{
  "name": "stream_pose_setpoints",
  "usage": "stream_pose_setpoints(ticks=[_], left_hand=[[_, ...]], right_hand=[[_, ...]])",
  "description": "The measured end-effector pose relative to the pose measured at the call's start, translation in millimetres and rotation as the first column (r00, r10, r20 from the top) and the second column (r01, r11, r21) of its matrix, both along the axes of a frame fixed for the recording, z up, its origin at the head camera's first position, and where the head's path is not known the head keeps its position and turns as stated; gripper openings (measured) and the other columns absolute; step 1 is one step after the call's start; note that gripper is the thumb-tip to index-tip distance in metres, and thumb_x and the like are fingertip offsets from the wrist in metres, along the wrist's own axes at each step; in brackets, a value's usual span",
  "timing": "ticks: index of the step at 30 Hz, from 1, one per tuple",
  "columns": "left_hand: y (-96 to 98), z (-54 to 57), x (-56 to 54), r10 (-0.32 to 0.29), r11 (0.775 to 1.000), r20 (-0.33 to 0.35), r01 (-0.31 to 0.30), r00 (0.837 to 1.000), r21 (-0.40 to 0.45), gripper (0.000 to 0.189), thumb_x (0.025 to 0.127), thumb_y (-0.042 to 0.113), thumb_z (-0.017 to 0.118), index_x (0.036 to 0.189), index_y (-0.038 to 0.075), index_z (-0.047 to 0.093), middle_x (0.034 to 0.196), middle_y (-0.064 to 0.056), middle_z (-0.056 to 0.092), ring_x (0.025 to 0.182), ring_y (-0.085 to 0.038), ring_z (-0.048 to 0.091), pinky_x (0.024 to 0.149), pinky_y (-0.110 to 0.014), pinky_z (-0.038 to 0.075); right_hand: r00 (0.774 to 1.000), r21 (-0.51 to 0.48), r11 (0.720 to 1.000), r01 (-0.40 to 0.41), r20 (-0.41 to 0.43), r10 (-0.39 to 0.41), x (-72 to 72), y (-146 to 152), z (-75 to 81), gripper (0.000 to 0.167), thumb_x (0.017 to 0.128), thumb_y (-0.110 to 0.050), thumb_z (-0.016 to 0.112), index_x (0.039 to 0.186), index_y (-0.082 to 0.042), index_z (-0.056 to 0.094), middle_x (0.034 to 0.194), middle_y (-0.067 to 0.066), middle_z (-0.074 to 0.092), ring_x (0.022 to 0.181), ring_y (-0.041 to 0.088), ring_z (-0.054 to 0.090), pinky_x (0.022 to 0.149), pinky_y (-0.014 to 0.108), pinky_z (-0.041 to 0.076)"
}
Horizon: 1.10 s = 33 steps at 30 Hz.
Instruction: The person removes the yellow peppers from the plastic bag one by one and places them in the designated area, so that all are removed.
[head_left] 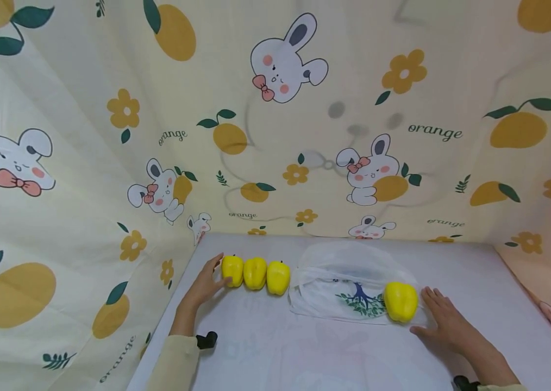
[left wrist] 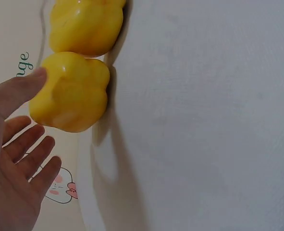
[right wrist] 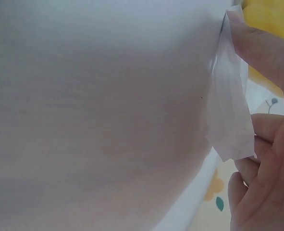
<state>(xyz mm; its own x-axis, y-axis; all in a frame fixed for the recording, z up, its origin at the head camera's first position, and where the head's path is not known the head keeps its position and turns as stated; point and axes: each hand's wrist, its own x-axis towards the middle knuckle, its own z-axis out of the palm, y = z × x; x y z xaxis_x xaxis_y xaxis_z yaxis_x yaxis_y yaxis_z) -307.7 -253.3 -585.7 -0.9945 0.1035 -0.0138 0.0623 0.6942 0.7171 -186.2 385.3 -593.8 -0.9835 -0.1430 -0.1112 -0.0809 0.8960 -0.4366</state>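
Observation:
Three yellow bell peppers stand in a row on the table, left of the white bag. Beside the leftmost pepper [head_left: 232,271] is my left hand [head_left: 205,285], its thumb overlapping the pepper in the left wrist view and its fingers spread apart. The middle pepper [head_left: 255,273] and the third pepper [head_left: 278,277] follow to the right. A white bag [head_left: 312,298] with a printed tree lies flat, a fourth yellow pepper [head_left: 401,302] at its right end. Close to that pepper, my right hand [head_left: 446,320] is spread at the bag's edge; a bag corner [right wrist: 230,106] shows between thumb and fingers.
The pale table [head_left: 256,347] reaches back to a cream curtain [head_left: 305,136] printed with rabbits, oranges and flowers, which also hangs along the left and right sides. Dark wrist devices sit at both sleeves.

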Motion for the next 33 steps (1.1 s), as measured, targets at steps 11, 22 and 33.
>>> stream_pose_setpoints(ticks=[11, 22, 33], left_hand=[[13.2, 18.7, 0.7, -0.010, 0.999, -0.108, 0.006, 0.994, -0.038, 0.075, 0.104, 0.030, 0.074, 0.167, 0.011, 0.037, 0.170, -0.020, 0.037, 0.158, -0.043, 0.033, 0.129, -0.062, 0.027], [39.8, 49.8, 6.8, -0.063, 0.997, -0.108, 0.059, 0.992, -0.039, 0.077, 0.104, 0.032, 0.074, 0.168, 0.013, 0.036, 0.172, -0.017, 0.035, 0.158, -0.040, 0.033, 0.129, -0.061, 0.027], [71.0, 60.3, 14.7, -0.089, 0.996, -0.111, 0.087, 0.990, -0.021, 0.080, 0.101, 0.035, 0.077, 0.168, 0.020, 0.037, 0.172, -0.012, 0.035, 0.159, -0.037, 0.032, 0.129, -0.060, 0.028]], right_hand=[[0.999, 0.018, 1.000, -0.007, -0.041, 0.008, 1.0, -0.6, 1.1, 0.121, 0.081, -0.051, 0.090, 0.158, 0.019, 0.028, 0.164, 0.044, 0.022, 0.152, 0.063, 0.018, 0.125, 0.074, 0.009], [0.999, 0.027, 1.000, -0.004, -0.043, 0.005, -0.4, 0.2, 0.0, 0.123, 0.080, -0.053, 0.089, 0.158, 0.019, 0.028, 0.163, 0.044, 0.023, 0.151, 0.064, 0.018, 0.124, 0.075, 0.010], [1.000, 0.013, 1.000, 0.011, -0.004, -0.010, -1.5, -0.9, 1.6, 0.126, 0.079, -0.054, 0.090, 0.159, 0.019, 0.026, 0.164, 0.044, 0.020, 0.152, 0.064, 0.015, 0.123, 0.076, 0.010]])
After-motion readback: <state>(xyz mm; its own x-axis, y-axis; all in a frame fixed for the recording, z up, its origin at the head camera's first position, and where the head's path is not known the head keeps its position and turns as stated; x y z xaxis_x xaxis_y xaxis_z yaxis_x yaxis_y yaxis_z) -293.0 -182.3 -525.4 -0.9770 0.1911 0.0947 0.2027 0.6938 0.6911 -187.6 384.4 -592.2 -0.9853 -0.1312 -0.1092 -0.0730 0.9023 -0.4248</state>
